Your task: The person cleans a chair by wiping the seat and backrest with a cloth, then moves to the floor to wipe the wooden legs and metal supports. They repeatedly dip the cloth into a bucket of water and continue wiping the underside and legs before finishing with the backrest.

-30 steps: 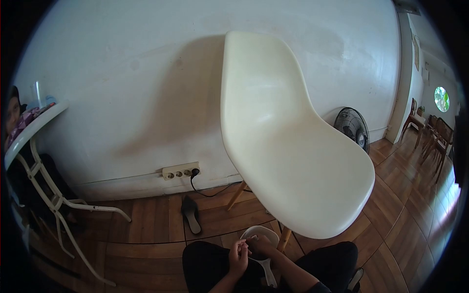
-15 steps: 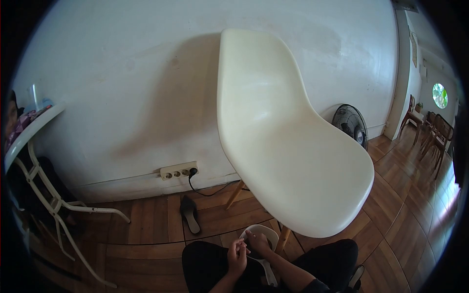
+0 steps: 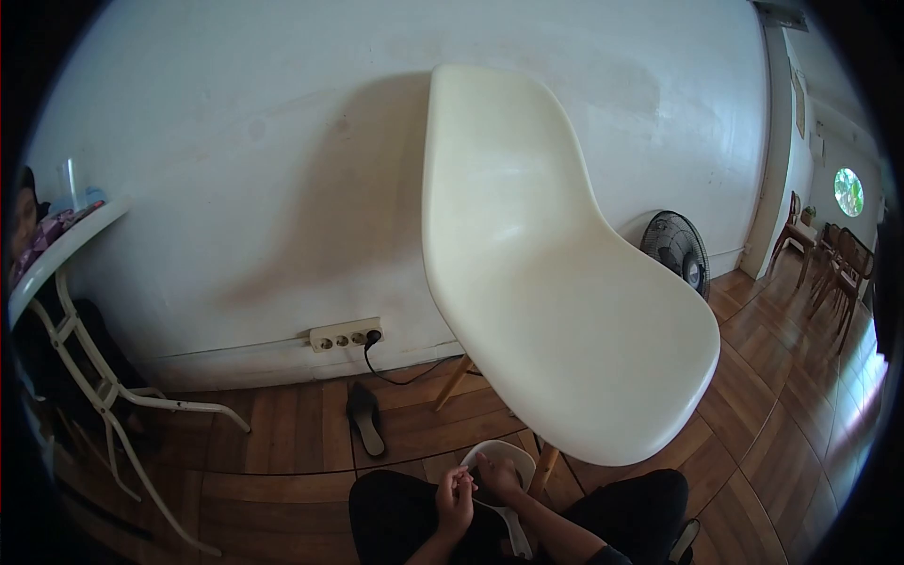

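Observation:
Between my knees sits a white dipper point(image 3: 517, 455), its long handle pointing back toward me. My right hand point(image 3: 500, 477) is over its bowl with the fingers bent down and in, so their tips are hard to see. Close beside it, at the bowl's left rim, my left hand point(image 3: 455, 497) has its fingers curled together. Whatever small thing the fingers may hold is too small to make out. Just ahead stands a cream-white shell chair point(image 3: 565, 292) on wooden legs, its seat bare.
A black shoe point(image 3: 365, 418) lies on the wooden floor below a power strip point(image 3: 345, 335) with a plugged-in cord. At left, a white table point(image 3: 80, 240) has a person behind it. A black fan point(image 3: 675, 250) and wooden chairs point(image 3: 847, 268) are at right.
The view has tilted up slightly, so most things sit a little lower. Both hands stay at the dipper, with only a small shift of the fingers.

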Available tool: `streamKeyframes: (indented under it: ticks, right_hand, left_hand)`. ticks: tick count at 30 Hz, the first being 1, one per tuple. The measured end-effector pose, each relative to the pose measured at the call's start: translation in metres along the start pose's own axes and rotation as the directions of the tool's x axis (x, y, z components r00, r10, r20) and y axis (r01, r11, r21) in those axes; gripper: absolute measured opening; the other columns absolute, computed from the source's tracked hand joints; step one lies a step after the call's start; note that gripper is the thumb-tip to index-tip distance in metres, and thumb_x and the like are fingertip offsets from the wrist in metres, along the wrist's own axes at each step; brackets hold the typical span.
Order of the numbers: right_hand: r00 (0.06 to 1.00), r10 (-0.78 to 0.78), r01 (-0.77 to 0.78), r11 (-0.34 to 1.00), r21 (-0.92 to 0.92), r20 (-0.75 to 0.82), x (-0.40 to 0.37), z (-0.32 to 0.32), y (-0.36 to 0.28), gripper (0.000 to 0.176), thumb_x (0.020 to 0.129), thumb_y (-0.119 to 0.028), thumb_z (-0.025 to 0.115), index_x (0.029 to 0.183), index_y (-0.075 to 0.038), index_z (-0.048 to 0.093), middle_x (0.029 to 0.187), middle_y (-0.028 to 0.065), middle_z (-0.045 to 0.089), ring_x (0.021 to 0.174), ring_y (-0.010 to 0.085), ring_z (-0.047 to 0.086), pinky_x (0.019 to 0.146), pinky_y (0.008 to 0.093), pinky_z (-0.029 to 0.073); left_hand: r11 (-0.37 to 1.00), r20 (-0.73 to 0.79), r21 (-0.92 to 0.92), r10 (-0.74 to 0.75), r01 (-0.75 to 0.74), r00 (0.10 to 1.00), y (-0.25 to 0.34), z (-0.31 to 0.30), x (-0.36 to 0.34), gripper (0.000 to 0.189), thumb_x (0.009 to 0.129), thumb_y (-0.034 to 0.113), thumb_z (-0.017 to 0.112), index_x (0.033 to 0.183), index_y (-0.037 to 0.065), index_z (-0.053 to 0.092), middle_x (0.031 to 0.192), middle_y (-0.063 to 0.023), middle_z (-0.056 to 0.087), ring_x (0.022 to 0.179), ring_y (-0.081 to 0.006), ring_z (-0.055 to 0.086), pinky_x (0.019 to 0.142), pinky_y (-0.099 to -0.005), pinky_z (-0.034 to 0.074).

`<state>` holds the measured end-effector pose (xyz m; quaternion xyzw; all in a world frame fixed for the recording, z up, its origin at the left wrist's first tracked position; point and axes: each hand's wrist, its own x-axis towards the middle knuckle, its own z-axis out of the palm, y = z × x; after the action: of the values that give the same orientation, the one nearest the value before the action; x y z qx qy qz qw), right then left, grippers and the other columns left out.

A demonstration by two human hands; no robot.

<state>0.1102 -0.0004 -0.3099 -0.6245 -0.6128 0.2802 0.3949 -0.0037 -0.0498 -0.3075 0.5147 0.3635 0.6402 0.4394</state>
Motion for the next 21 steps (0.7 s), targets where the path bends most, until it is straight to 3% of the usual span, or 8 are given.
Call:
streamKeyframes:
  ticks: [3,5,6,11,14,16,20,21]
  right_hand:
    - [0.997,-0.079,0.079,0.997,-0.023,0.011,0.002,-0.006,-0.007,0.053,0.09,-0.043,0.048,0.067,0.001,0.064,0.062,0.0233,0.06,0.065,0.0383,0.063,0.061,0.0456,0.048]
    - [0.987,0.067,-0.048,0.991,-0.127,0.147,-0.001,-0.013,-0.023,0.053,0.091,-0.044,0.045,0.073,0.001,0.065,0.069,0.0236,0.062,0.073,0.0377,0.064,0.068,0.0451,0.049]
    - [0.966,0.102,-0.028,0.955,-0.296,0.238,0.001,-0.012,-0.021,0.058,0.088,-0.054,0.044,0.084,0.0,0.066,0.079,0.025,0.064,0.084,0.0379,0.064,0.076,0.0454,0.049]
    - [0.914,0.167,0.006,0.904,-0.427,0.368,-0.004,-0.021,-0.012,0.078,0.076,-0.068,0.049,0.112,0.001,0.055,0.108,0.0238,0.061,0.102,0.0369,0.059,0.084,0.046,0.047]
    - [0.921,0.052,0.185,0.813,-0.552,0.386,-0.009,-0.026,-0.025,0.067,0.08,-0.058,0.052,0.112,0.0,0.052,0.106,0.0196,0.061,0.101,0.0334,0.06,0.083,0.0442,0.049]
    - [0.902,-0.222,0.419,0.664,-0.62,0.371,-0.011,-0.024,-0.028,0.041,0.083,-0.039,0.054,0.104,-0.004,0.053,0.094,0.0153,0.061,0.09,0.0302,0.063,0.076,0.0417,0.052]
    - [0.821,-0.194,0.529,0.613,-0.587,0.537,-0.026,-0.049,-0.077,0.019,0.084,-0.019,0.051,0.097,-0.005,0.053,0.087,0.0134,0.06,0.081,0.028,0.064,0.07,0.0396,0.053]
    - [0.75,-0.284,0.637,0.554,-0.536,0.598,-0.029,-0.05,-0.081,0.017,0.084,-0.017,0.049,0.097,-0.006,0.053,0.084,0.0118,0.061,0.078,0.0288,0.065,0.066,0.0382,0.053]
  left_hand:
    - [1.0,-0.031,-0.031,-0.002,0.001,1.0,0.006,0.001,0.002,0.018,0.095,0.008,0.044,0.11,-0.001,0.048,0.087,-0.007,0.053,0.076,-0.0113,0.054,0.071,-0.0245,0.046]
    - [0.998,-0.056,-0.061,-0.028,0.025,0.998,0.016,0.004,0.007,0.018,0.095,0.008,0.045,0.11,-0.001,0.049,0.087,-0.0068,0.053,0.075,-0.0114,0.054,0.071,-0.0246,0.046]
    - [0.998,-0.057,-0.069,-0.016,0.012,0.998,0.024,0.006,0.01,0.018,0.095,0.009,0.045,0.11,-0.001,0.049,0.087,-0.0067,0.053,0.075,-0.0114,0.053,0.072,-0.0247,0.046]
    - [0.997,-0.04,-0.033,0.065,-0.066,0.997,0.084,0.011,0.052,0.019,0.095,0.011,0.046,0.111,0.002,0.048,0.088,-0.0056,0.053,0.077,-0.0111,0.052,0.071,-0.0265,0.046]
    - [0.966,-0.043,-0.029,0.255,-0.257,0.966,0.127,0.017,0.087,0.019,0.095,0.012,0.046,0.111,0.002,0.048,0.088,-0.0054,0.052,0.077,-0.0103,0.051,0.071,-0.0257,0.045]
    - [0.928,-0.015,0.07,0.368,-0.367,0.93,0.151,0.02,0.105,0.019,0.096,0.013,0.045,0.109,0.0,0.049,0.084,-0.0069,0.054,0.075,-0.0113,0.052,0.07,-0.0246,0.044]
    - [0.837,0.033,0.099,0.538,-0.539,0.842,0.183,0.031,0.134,0.019,0.094,0.013,0.047,0.108,0.0,0.05,0.086,-0.0076,0.055,0.075,-0.0118,0.052,0.07,-0.0253,0.044]
    - [0.819,0.079,0.12,0.555,-0.56,0.828,0.187,0.031,0.139,0.018,0.094,0.011,0.046,0.108,0.001,0.049,0.087,-0.0072,0.055,0.075,-0.0123,0.051,0.071,-0.0254,0.043]
